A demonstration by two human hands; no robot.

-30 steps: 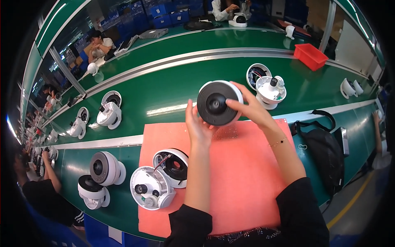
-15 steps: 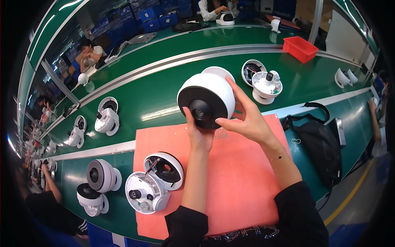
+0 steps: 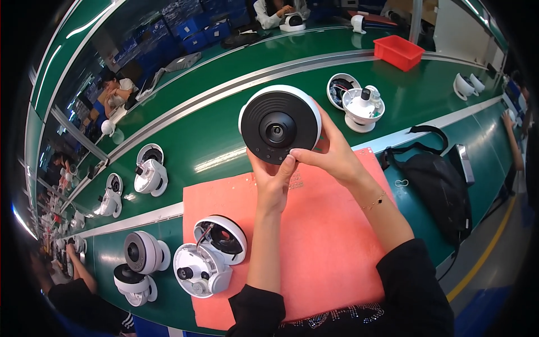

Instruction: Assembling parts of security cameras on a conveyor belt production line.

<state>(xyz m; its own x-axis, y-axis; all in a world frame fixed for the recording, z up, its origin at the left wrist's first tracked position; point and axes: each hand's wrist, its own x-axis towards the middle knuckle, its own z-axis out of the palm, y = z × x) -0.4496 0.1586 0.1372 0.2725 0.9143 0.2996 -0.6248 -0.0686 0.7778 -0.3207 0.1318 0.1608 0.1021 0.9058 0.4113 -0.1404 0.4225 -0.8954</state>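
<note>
A round white security camera [image 3: 279, 128] with a black front and a central lens is held up over the far part of the salmon-pink mat [image 3: 331, 247]. From below, my left hand [image 3: 270, 182] grips it, the thumb at the lower rim. My right hand [image 3: 331, 154] wraps its right side, with the thumb on the lower edge of the black face. Left of my left forearm lies an opened camera [image 3: 203, 271], its white base part and round cover [image 3: 223, 238] side by side. The back of the held camera is hidden.
Two assembled cameras [image 3: 145, 253] stand left of the mat. Opened cameras [image 3: 150, 171] [image 3: 362, 106] sit on the green conveyor [image 3: 224, 143]. A black bag [image 3: 435, 188] lies at right, a red bin [image 3: 398, 53] farther back. Co-workers sit along the line, one at far left [image 3: 78, 292].
Both hands have turned the camera so its black face and lens now point more squarely at me. My left thumb has shifted toward the right thumb at the lower rim.
</note>
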